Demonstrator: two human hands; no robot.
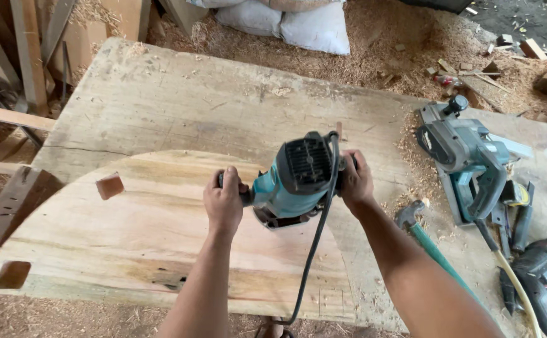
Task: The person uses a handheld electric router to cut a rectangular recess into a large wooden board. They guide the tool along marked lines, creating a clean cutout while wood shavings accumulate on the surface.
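Hands gripping a teal router on a round wooden panel

Left hand (223, 203) and right hand (356, 181) each close around a side handle of the teal router (295, 178), which stands upright on the round wooden panel (129, 238) atop the table (179, 100). An electric planer (464, 159) lies to the right, well apart.

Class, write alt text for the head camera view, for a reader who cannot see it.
A person's left hand and right hand grip the side handles of a teal router standing on a rounded wooden panel with square holes. The panel lies on a sawdust-strewn workbench, with an electric planer, a hammer and a drill to the right.
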